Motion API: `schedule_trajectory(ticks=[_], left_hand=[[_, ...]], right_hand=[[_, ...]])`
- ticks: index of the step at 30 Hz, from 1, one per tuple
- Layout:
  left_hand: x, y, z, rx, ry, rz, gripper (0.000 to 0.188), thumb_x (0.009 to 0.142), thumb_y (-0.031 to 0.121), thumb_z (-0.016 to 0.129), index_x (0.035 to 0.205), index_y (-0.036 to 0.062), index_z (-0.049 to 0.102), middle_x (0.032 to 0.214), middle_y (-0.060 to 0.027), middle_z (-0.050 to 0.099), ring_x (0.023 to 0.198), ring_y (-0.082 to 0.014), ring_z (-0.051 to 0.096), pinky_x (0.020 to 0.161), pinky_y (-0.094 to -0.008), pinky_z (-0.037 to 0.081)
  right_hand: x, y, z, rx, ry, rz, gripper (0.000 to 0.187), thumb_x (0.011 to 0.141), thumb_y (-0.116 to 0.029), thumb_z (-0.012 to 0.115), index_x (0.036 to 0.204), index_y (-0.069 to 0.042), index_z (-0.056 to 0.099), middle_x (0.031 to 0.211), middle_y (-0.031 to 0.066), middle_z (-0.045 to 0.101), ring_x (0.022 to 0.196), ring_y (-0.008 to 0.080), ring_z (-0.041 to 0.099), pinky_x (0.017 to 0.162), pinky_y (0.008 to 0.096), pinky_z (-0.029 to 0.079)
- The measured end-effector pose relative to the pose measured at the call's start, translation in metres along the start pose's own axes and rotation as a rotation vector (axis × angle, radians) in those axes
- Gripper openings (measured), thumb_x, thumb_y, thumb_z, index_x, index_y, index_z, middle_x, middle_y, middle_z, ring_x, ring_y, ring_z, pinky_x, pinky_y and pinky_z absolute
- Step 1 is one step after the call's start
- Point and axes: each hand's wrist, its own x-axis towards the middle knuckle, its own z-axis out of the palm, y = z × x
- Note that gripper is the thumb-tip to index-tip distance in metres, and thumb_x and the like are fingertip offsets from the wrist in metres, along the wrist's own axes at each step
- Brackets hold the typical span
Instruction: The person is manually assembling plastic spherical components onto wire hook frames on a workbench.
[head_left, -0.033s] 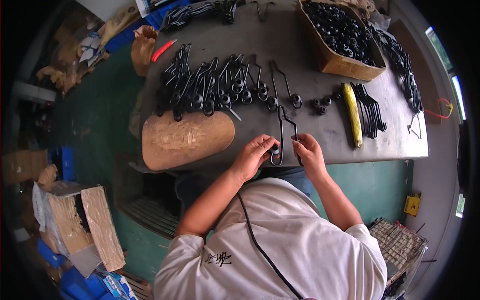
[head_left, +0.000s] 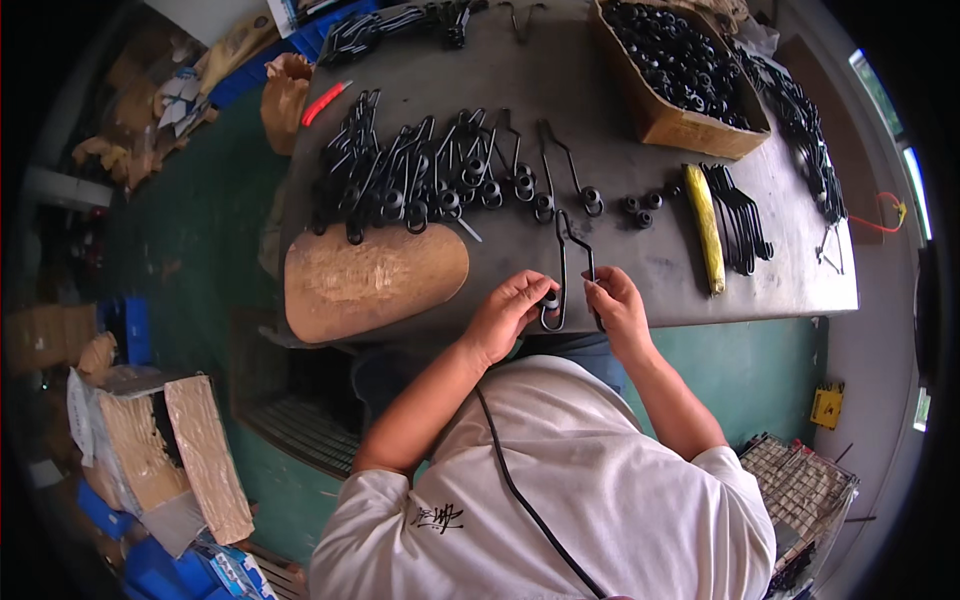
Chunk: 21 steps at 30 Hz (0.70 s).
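Your left hand [head_left: 512,310] is closed in a pinch, thumb against fingers, gripping a small black grommet [head_left: 549,300]. The grommet sits just beside the looped lower end of a bent black wire piece [head_left: 563,268]; whether the two touch cannot be determined. Your right hand [head_left: 618,302] is closed on the right leg of that same wire piece, the thumb lying toward the leg and the fingers curled. The wire piece stands between your two hands at the near edge of the grey table [head_left: 480,60], its narrow bend pointing away from you.

Containers: an open cardboard box [head_left: 712,140] occupies the far right of the table, filled nearly to its rim with black ring-shaped parts [head_left: 685,65]. On the floor at lower left, you have an open carton [head_left: 210,455] with its flaps spread; its contents are too dark to identify. A brown paper bag [head_left: 284,108] stands beside the table's left edge.

Beyond your left hand lies a cluster of wire pieces fitted with grommets [head_left: 400,185], just past a brown board [head_left: 375,280]. Loose grommets [head_left: 654,201] rest ahead of your right hand, near a yellow wrapped bundle [head_left: 705,230] and a row of black hooks [head_left: 742,220]. A red-handled tool [head_left: 323,104] lies at the left edge.
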Motion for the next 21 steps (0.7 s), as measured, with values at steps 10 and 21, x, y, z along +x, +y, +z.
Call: schedule_trajectory(ticks=[10, 21], left_hand=[[-0.008, 0.001, 0.003, 0.144, 0.056, -0.007, 0.022, 0.1, 0.021, 0.059, 0.116, 0.0062, 0.065, 0.098, 0.0042, 0.063, 0.093, -0.0025, 0.056, 0.083, -0.0186, 0.043], [-0.007, -0.007, 0.024, 0.643, 0.248, 0.418, 0.02, 0.105, 0.021, 0.047, 0.105, 0.004, 0.056, 0.096, -0.0018, 0.059, 0.087, -0.0098, 0.057, 0.083, -0.0236, 0.045]], right_hand=[[-0.007, 0.009, 0.004, 0.059, 0.019, -0.034, 0.018, 0.096, -0.013, 0.062, 0.109, -0.001, 0.056, 0.078, -0.0043, 0.054, 0.066, 0.0027, 0.046, 0.056, 0.0199, 0.034], [-0.02, 0.014, 0.036, 0.174, 0.148, -0.091, 0.019, 0.098, -0.012, 0.059, 0.114, -0.005, 0.053, 0.079, -0.0046, 0.051, 0.068, 0.0035, 0.044, 0.058, 0.0195, 0.034]])
